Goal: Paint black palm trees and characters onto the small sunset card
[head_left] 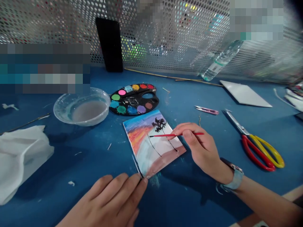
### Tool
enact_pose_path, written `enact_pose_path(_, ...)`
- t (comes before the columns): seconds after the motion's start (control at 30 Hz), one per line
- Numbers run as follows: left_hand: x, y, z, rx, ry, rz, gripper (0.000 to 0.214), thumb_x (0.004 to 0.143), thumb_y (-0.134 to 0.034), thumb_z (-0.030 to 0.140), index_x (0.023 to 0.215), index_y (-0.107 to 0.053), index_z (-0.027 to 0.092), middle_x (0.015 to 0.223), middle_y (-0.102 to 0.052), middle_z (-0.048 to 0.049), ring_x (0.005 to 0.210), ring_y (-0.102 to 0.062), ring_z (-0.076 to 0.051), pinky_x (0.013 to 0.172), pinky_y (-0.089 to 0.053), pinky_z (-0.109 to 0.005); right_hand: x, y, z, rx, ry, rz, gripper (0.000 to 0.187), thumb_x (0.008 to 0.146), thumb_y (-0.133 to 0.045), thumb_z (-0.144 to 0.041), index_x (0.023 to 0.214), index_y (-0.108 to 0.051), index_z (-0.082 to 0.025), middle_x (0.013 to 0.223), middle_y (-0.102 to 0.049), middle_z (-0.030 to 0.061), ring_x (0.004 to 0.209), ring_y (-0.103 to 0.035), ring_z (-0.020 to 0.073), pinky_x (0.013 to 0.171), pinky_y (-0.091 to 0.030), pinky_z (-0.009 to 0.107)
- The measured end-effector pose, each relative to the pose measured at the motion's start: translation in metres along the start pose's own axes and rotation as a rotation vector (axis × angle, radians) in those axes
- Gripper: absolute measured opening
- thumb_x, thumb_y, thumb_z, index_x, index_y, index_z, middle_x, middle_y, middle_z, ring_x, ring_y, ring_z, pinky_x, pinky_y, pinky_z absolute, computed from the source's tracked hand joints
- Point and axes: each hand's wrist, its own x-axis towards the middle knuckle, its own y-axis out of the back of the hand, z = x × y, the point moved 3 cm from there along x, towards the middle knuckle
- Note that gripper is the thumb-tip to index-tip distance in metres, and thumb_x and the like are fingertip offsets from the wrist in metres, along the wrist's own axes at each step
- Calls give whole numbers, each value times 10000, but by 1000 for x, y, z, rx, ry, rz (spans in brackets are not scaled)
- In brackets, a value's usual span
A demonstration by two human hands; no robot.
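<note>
A small canvas painting (142,154) lies on the blue table, showing a blue and orange sky, brownish ground and two thin dark trunks, the right one topped with black leaves. My right hand (199,146) pinches a thin red paintbrush (163,135), its dark tip over the canvas near the left trunk; whether it touches cannot be told. My left hand (115,195) lies with fingers stretched out, fingertips at the canvas's near left corner. Behind the canvas sits a black paint palette (155,100) with several coloured wells. Left of it stands a clear plastic bowl (60,108) of murky water.
Scissors (247,135) with red and yellow handles and pink thread snips (207,110) lie at the right. A white panel (245,93), a plastic bottle (221,63) and a black phone (110,45) are by the perforated metal screen (165,41). Crumpled white paper (21,160) is at left.
</note>
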Motion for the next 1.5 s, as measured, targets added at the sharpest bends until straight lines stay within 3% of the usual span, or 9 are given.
enact_pose_path(0.27, -2, -7, -5, 20, -30, -11, 349, 1088, -356, 381, 1238, -654, 278, 1204, -753, 112, 1039, -620, -95, 883, -391, -322, 6, -4, -1, -106, -33, -22, 218, 1042, -533, -310, 980, -741, -326, 954, -756, -47, 920, -676, 112, 884, -459, 281)
enact_pose_path(0.43, 0, -5, -4, 31, -52, -9, 348, 1080, -369, 392, 1249, -649, 272, 1200, -754, 117, 1040, -609, -96, 872, -394, -314, 5, -1, 2, -62, -68, 56, 196, 1044, -529, -301, 1001, -720, -301, 936, -772, -43, 931, -688, 103, 856, -490, 245)
enact_pose_path(0.77, 2, -7, -7, 14, -47, 26, 335, 1079, -380, 390, 1233, -655, 278, 1182, -761, 121, 1015, -621, -92, 860, -395, -320, 4, -3, 1, -76, -48, -16, 224, 1044, -529, -307, 962, -737, -311, 933, -762, -47, 940, -681, 107, 905, -469, 266)
enact_pose_path(0.97, 2, -5, -7, 6, -63, 19, 336, 1082, -375, 389, 1251, -641, 274, 1188, -759, 115, 1021, -621, -93, 860, -391, -321, 2, 2, 1, -105, -83, 140, 233, 1046, -524, -309, 967, -743, -306, 901, -754, -45, 893, -674, 103, 846, -479, 263)
enact_pose_path(1.23, 1, -3, -7, -3, -30, 20, 334, 1079, -380, 371, 1216, -667, 270, 1171, -763, 110, 1009, -621, -101, 853, -398, -322, -1, 0, 1, -61, -44, -24, 233, 1047, -518, -310, 962, -736, -310, 889, -740, -48, 926, -660, 125, 919, -442, 315)
enact_pose_path(1.4, 3, -5, -9, 0, -46, 14, 334, 1076, -401, 382, 1224, -680, 272, 1188, -756, 107, 1012, -621, -107, 867, -386, -317, 1, 3, -1, -116, -114, 158, 263, 1054, -498, -315, 920, -721, -280, 892, -740, -40, 872, -662, 114, 827, -464, 280)
enact_pose_path(1.5, 1, -4, -9, -12, -57, 14, 326, 1068, -425, 392, 1243, -674, 277, 1201, -751, 109, 1013, -624, -110, 873, -384, -318, 1, 2, -3, -81, -89, 132, 242, 1052, -502, -310, 942, -716, -289, 895, -742, -38, 899, -662, 123, 850, -469, 285)
